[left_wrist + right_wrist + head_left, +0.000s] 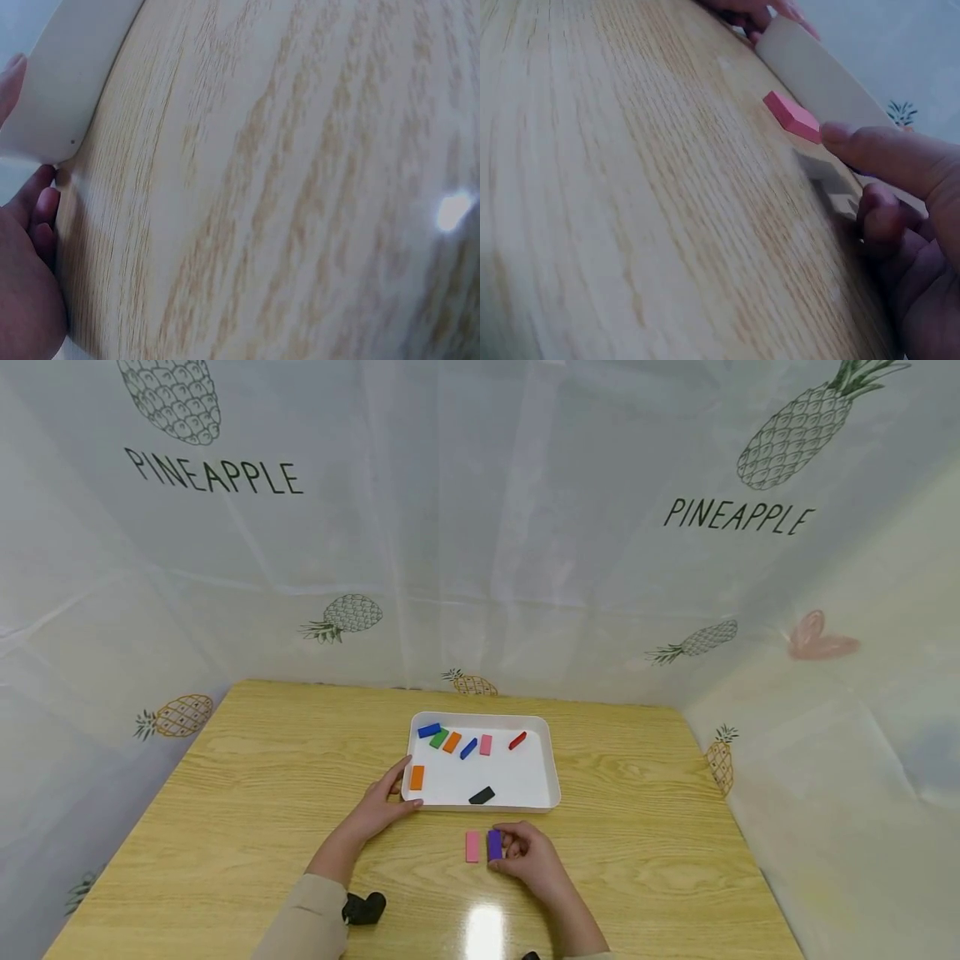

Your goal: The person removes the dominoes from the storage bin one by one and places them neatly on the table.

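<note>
A white tray (pixel 517 777) stands on the wooden table, and my left hand (pixel 378 806) holds its near left corner, thumb at the front wall and fingers along the left side. In front of the tray, my right hand (pixel 528 856) pinches a purple block (pixel 494 845) by its ends, between thumb and index finger, close over the table. The right wrist view mostly hides this block behind the thumb (pixel 870 146). Just left of it, a pink block (pixel 472 847) lies flat on the wood.
Inside the tray are several coloured blocks: blue (pixel 429 730), green (pixel 439 738), orange (pixel 417 777), pink (pixel 486 745), red (pixel 517 741) and black (pixel 482 796) among them. A pineapple-print sheet (pixel 480 527) hangs behind the table (pixel 637 827).
</note>
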A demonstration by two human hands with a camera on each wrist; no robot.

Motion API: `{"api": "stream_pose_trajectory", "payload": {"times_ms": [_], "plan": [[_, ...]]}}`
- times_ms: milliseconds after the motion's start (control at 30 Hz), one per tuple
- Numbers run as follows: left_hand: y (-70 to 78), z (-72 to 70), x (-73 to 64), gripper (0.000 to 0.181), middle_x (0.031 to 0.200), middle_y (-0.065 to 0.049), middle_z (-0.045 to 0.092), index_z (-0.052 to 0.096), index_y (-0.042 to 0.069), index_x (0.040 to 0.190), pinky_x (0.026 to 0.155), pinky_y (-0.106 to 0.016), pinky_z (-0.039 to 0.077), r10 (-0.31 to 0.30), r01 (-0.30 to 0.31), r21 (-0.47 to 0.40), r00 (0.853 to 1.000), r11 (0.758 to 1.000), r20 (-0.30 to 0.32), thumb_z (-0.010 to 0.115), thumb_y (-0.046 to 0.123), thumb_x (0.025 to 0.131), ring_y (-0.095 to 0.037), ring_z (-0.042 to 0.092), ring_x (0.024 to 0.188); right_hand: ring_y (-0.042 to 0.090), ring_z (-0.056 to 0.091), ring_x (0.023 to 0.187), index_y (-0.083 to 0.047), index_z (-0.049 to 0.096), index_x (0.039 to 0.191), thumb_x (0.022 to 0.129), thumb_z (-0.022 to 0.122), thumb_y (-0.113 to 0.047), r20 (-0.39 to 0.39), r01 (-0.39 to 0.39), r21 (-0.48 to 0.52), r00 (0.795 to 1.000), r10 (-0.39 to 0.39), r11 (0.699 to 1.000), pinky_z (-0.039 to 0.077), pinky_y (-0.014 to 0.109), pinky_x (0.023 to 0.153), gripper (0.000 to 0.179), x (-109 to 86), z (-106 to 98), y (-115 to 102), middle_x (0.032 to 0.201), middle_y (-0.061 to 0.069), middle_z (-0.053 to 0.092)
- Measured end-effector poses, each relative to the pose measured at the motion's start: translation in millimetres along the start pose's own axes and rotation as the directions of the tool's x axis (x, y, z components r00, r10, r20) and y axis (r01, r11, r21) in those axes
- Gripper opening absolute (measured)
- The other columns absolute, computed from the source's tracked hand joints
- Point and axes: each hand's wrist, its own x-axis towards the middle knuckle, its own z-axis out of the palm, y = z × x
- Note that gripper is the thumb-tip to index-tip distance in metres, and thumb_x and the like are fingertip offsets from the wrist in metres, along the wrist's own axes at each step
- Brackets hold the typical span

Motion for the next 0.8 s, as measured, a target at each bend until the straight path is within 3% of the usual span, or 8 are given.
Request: {"api": "stream_pose_trajectory", "payload": {"times_ms": [133, 800], "plan": [[-1.0, 0.0, 0.3, 0.087, 0.147, -0.015, 0.041, 0.026, 0.021, 0.156, 0.092, -0.048, 0.032, 0.0, 0.0, 0.002, 1.0, 1.0, 0.001, 0.077, 0.028, 0.086, -0.028, 0.04, 0.111, 0.01, 0.05, 0.069, 0.003, 0.066, 0.116, 0.071, 0.086, -0.002, -0.01, 0.006, -0.05, 1.0, -0.007, 0.999, 0.045, 0.022, 0.062, 0.049, 8.1, 2.0, 21.8, 0.087, 0.005, 0.055], [-0.2, -0.3, 1.2, 0.088, 0.147, -0.014, 0.041, 0.027, 0.02, 0.156, 0.093, -0.048, 0.032, 0.008, -0.008, -0.01, 1.0, 1.0, 0.006, 0.078, 0.029, 0.085, -0.028, 0.04, 0.111, 0.007, 0.045, 0.065, 0.005, 0.068, 0.112, 0.068, 0.088, -0.004, -0.016, 0.032, -0.195, 0.999, -0.035, 0.98, 0.042, 0.022, 0.057, 0.049, 9.9, 5.7, 15.0, 0.081, 0.002, 0.051]]}}
